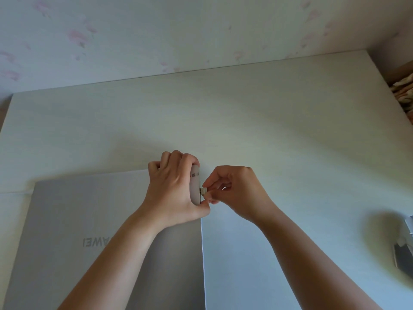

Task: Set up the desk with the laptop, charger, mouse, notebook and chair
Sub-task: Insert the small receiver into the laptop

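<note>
Nearest to the camera, at about 7 o'clock, the closed silver laptop (93,238) lies flat on the pale desk (245,121), its lid logo facing away. A thin metal body like this is, I judge, stiff but rather heavy and smooth, so it should be lifted by its two side edges and not by one corner. Just above the laptop's far right corner, near the centre of the view, the left hand (172,189) grips a small white charger block (196,184), the fingers curled around it — only its rounded side shows. At 3 o'clock from it, touching, the right hand (232,189) pinches a small white plug (203,190) between thumb and fingertips, set against the block's side; whether it is fully seated I cannot tell. The block looks hard, light and a little slippery, so holding it around the body is sensible, while the plug should be held by its housing and pushed straight — no cable is visible. At 4 o'clock, at the frame edge, a grey object (404,253) is cut off. Farthest, at 12 o'clock, stands the flowered wallpaper (201,30).
</note>
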